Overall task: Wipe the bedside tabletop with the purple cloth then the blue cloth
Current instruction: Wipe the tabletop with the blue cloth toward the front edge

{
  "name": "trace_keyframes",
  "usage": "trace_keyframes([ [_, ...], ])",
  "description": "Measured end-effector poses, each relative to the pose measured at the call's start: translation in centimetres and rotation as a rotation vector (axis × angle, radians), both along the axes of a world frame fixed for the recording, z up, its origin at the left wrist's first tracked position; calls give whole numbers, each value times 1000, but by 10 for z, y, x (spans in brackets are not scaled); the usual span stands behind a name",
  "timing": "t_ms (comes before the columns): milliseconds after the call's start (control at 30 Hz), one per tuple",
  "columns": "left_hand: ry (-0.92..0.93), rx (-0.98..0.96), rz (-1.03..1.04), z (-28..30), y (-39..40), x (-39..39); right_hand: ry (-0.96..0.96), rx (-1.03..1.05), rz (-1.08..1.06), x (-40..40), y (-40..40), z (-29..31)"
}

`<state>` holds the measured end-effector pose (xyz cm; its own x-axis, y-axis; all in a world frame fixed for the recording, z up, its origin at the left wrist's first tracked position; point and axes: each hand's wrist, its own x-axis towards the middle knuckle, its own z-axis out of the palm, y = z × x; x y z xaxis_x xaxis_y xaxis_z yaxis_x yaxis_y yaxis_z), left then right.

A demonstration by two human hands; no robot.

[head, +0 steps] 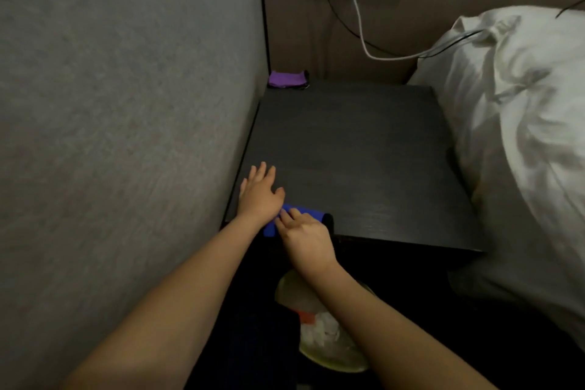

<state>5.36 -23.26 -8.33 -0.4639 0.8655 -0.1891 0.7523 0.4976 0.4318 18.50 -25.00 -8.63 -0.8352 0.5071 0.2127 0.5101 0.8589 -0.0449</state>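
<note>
- My only view is the head camera, looking forward and steeply down.
- It sits close above the near edge of the bedside tabletop (364, 142), wall left, bed (522, 123) right.
- Wide-angle lens; edges bend.

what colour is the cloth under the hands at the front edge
Blue; the blue cloth shows best in the head view, its only view.
</note>
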Motion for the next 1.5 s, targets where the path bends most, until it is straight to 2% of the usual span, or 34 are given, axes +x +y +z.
trace_keyframes([
  [100,-14,-7,-6,1,1,0,59,-31,-22,9,4,-7],
  [233,-12,-10,-12,3,1,1,20,-69,-43,40,15,-12],
  [700,107,-39,-23,0,0,5,-40,-140,-364,248,78,-15],
  [800,118,-33,-21,1,-1,6,-27,-232,-329,253,86,-15],
  [933,101,-35,-2,3,-1,7,92,-236,-140,253,92,-9],
  [1100,175,39,37,-3,-4,15,317,-509,-217,267,102,-25],
  [1200,210,78,55,-5,-6,19,316,-522,-262,268,102,-29],
  [1367,219,108,73,-7,-5,20,327,-528,-499,250,113,-18],
  [1500,191,119,94,-6,-6,20,219,-528,-588,205,143,3],
])
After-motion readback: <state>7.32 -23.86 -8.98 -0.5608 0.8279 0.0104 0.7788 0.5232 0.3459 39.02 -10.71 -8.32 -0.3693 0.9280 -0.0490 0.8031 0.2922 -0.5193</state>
